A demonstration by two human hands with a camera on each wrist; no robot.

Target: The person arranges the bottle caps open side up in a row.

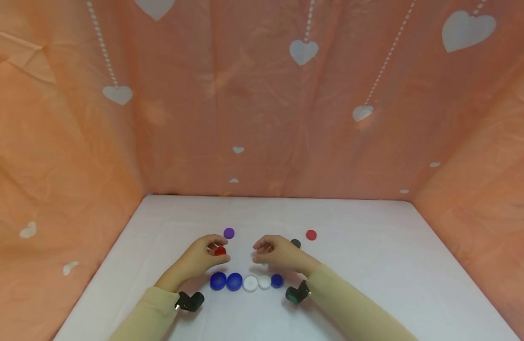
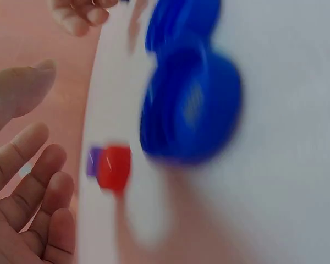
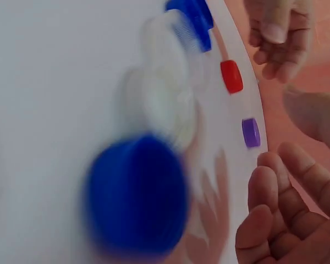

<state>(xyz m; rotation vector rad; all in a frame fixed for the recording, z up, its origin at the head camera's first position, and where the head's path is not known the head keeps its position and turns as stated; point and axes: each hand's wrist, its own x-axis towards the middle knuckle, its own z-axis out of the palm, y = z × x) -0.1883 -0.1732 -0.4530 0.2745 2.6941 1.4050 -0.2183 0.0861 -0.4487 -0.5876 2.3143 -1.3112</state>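
Note:
My left hand [image 1: 198, 255] hovers over the table with thumb and fingers parted and nothing between them. Below its gap a red bottle cap [image 1: 220, 251] lies on the table, apart from the fingers in the left wrist view. Opposite it hangs my right hand [image 1: 281, 253], empty, its fingers loosely bent. Nearer to me runs a row of caps: two blue caps [image 1: 218, 281] [image 1: 234, 282], two white caps [image 1: 250, 284] [image 1: 264, 282] and a smaller blue cap [image 3: 137, 198]. The larger blue caps show their hollow sides up.
A purple cap [image 1: 229, 233] lies beyond the left fingertips. Behind the right hand are a dark cap [image 1: 295, 243], partly hidden, and another red cap [image 1: 311, 235]. An orange curtain [image 1: 262, 118] with hearts encloses the white table [image 1: 373, 265] at the back and sides.

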